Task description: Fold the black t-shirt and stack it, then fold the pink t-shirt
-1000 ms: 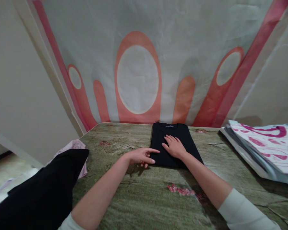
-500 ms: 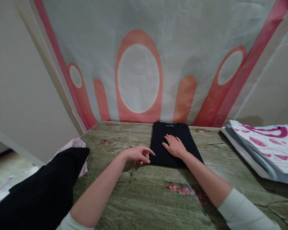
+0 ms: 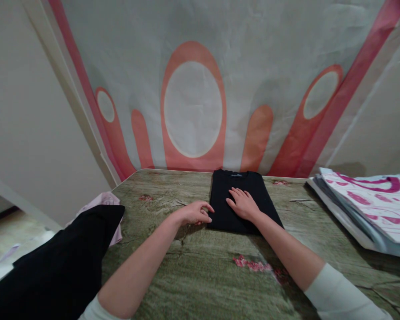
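A folded black T-shirt lies flat on the table, its neckline facing the far edge. My right hand rests palm down on it with the fingers stretched out. At the shirt's near left edge is my left hand. Its fingers are loosely bent, and a gap shows between index finger and thumb. The fingertips reach the shirt's edge, but I see no cloth pinched between them.
The wood-patterned tabletop has printed pink flowers. On the right stands a stack of folded clothes, a white and pink one on top. Black cloth and pale pink cloth hang over the left edge. A printed backdrop rises behind.
My left hand has shifted slightly away from me along the shirt's left edge. My right hand and the T-shirt stay in place.
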A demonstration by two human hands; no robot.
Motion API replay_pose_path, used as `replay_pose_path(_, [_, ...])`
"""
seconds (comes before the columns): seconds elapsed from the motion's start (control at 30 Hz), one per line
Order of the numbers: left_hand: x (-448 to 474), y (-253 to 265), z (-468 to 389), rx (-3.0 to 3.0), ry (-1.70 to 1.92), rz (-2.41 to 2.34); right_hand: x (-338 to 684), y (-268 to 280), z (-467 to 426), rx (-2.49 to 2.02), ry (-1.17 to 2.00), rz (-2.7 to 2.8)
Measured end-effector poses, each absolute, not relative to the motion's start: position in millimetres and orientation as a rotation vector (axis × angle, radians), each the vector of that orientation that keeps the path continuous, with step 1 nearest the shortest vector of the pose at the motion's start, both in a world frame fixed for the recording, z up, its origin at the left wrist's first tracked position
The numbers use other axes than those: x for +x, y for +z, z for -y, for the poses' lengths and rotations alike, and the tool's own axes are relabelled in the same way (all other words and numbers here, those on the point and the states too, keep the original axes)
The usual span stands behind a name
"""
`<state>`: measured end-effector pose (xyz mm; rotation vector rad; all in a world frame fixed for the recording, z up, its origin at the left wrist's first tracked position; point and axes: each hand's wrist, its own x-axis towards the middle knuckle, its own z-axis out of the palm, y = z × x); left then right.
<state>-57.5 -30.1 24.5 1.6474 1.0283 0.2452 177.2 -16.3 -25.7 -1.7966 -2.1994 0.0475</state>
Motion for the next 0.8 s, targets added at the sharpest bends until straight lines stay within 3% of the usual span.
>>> replay_pose_path(0.2, [-52, 24, 34, 1.777, 0.252, -1.098, 164, -14, 25, -1.630, -0.028, 2.246])
replay_pose_path(0.4, [-49, 24, 36, 1.880, 0.158, -1.074, 137, -8, 42, -1.317, 0.194, 2.528])
replay_pose_path(0.6, [-54, 31, 33, 1.744, 0.063, -1.092, 134, -4, 49, -1.318, 0.204, 2.603])
replay_pose_path(0.8, [-50, 25, 32, 1.720, 0.207, -1.139, 133, -7, 48, -1.296, 0.194, 2.615])
